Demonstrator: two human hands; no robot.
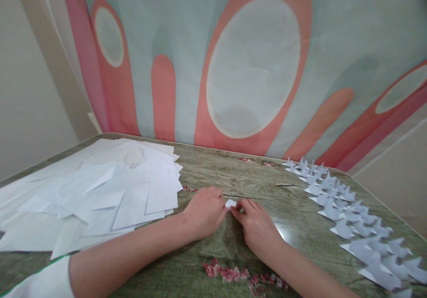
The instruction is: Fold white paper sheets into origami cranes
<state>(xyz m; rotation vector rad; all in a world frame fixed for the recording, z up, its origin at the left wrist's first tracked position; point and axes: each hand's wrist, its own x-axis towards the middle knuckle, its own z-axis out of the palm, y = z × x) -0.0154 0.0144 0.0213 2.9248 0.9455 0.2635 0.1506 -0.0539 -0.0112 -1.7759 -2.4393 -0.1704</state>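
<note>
Between my two hands, just above the wood-patterned tabletop, is a small folded piece of white paper. My left hand has its fingers curled at the paper's left edge, and the fingertips are partly hidden behind the hand. From the right, my right hand pinches the paper between thumb and index finger. Most of the paper is covered by the fingers, so its full shape cannot be made out.
A wide, loose pile of white paper sheets covers the left of the table. Along the right edge stand rows of folded white paper birds. Behind the table hangs a grey-green and coral patterned backdrop. Pink flower prints mark the tabletop.
</note>
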